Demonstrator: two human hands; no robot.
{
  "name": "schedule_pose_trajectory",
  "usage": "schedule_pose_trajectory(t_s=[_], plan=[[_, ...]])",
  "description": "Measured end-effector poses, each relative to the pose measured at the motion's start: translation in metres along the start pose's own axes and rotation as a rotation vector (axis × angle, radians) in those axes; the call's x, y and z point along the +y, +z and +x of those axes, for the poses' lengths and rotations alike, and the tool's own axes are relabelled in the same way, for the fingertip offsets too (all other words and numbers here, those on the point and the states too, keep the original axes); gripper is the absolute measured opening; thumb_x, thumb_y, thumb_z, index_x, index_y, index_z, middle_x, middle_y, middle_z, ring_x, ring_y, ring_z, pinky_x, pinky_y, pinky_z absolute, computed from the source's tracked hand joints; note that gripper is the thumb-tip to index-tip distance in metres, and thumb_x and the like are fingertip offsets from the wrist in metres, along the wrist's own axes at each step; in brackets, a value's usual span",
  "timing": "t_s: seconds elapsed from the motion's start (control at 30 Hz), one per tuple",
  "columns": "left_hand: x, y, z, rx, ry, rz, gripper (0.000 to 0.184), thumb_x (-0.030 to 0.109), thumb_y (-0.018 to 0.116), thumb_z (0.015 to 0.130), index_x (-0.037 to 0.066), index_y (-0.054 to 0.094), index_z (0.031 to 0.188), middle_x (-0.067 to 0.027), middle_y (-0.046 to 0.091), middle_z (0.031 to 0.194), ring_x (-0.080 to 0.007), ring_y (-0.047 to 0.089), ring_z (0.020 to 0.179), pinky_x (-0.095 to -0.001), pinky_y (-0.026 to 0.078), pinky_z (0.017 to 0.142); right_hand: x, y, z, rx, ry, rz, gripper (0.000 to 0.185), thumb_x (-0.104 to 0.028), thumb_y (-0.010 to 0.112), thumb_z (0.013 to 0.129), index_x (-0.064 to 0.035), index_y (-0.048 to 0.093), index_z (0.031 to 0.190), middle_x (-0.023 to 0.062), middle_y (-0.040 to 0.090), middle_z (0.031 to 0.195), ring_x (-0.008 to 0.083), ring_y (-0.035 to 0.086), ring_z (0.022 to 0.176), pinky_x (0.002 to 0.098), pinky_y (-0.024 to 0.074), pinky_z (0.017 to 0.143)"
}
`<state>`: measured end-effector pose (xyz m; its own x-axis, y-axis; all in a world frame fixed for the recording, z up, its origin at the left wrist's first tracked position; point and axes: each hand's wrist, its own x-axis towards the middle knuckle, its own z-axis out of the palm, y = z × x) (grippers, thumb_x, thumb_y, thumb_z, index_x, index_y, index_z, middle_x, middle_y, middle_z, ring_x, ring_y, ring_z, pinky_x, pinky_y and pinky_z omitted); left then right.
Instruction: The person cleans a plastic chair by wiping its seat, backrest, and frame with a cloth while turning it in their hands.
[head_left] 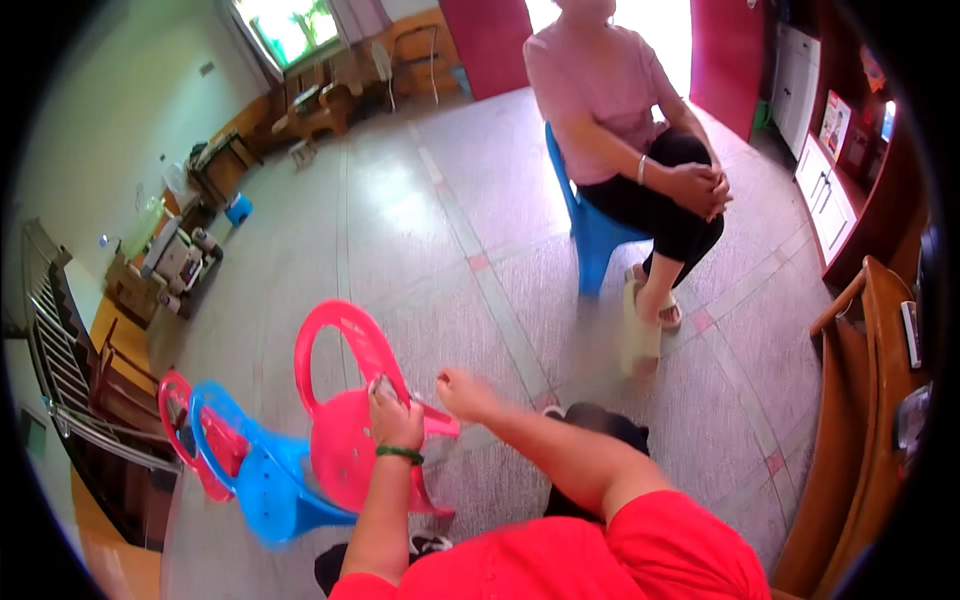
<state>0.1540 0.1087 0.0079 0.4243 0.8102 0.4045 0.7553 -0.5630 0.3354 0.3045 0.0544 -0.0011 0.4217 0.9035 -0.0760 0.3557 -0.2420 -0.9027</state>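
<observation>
My left hand (396,415), with a green band at its wrist, is in front of the pink plastic chair (345,450). Its fingers are curled round a small greyish thing too small to name. A short gap to the right, my right hand (466,394) is closed and blurred by motion; what it holds, if anything, cannot be made out. Left of the pink chair stands a blue plastic chair (272,490), with another pink chair (215,450) behind it at the far left.
A person (610,100) sits on a blue chair (592,240) ahead, hands clasped on a knee. Wooden furniture (850,420) lines the right side. A stair railing (110,425) is at the left, near a wheeled machine (178,262).
</observation>
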Motion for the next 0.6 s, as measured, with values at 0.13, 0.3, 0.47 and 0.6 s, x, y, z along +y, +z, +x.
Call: schedule_pose_trajectory(t_s=[0.13, 0.3, 0.47, 0.6], plan=[[0.014, -0.01, -0.001, -0.063, -0.115, -0.032, 0.065, 0.019, 0.06, 0.072, -0.012, 0.034, 0.123, -0.0311, 0.041, 0.126, -0.044, 0.04, 0.118, -0.0448, 0.033, 0.102, -0.002, -0.004, -0.004, -0.04, -0.065, 0.015, 0.023, -0.022, 0.053, 0.081, -0.0026, 0.062, 0.089, 0.0218, 0.061, 0.09, 0.0391, 0.059, 0.088, 0.0462, 0.0469, 0.077], [0.015, -0.01, 0.0, -0.032, -0.106, -0.029, 0.065, 0.02, 0.061, 0.072, -0.012, 0.035, 0.123, -0.031, 0.042, 0.124, -0.0438, 0.042, 0.116, -0.0452, 0.035, 0.1, -0.003, -0.007, 0.001, -0.022, -0.204, -0.013, 0.025, -0.021, 0.052, 0.08, -0.0004, 0.062, 0.09, 0.0229, 0.062, 0.09, 0.04, 0.059, 0.087, 0.046, 0.047, 0.077], [0.005, -0.012, 0.0, -0.073, -0.104, -0.096, 0.069, 0.03, 0.066, 0.073, -0.01, 0.038, 0.123, -0.03, 0.044, 0.122, -0.0429, 0.045, 0.114, -0.0441, 0.038, 0.097, -0.013, -0.004, -0.005, 0.018, -0.172, 0.015, 0.026, -0.023, 0.052, 0.082, -0.0004, 0.062, 0.091, 0.0227, 0.062, 0.089, 0.039, 0.06, 0.087, 0.0455, 0.0469, 0.077], [0.017, -0.016, 0.021, -0.098, -0.161, -0.102, 0.072, 0.036, 0.068, 0.073, -0.008, 0.04, 0.123, -0.0283, 0.047, 0.121, -0.0425, 0.048, 0.11, -0.0435, 0.041, 0.094, -0.014, -0.004, 0.002, -0.006, -0.151, -0.023, 0.026, -0.023, 0.055, 0.084, -0.0026, 0.061, 0.099, 0.0179, 0.061, 0.096, 0.031, 0.061, 0.087, 0.039, 0.0476, 0.077]])
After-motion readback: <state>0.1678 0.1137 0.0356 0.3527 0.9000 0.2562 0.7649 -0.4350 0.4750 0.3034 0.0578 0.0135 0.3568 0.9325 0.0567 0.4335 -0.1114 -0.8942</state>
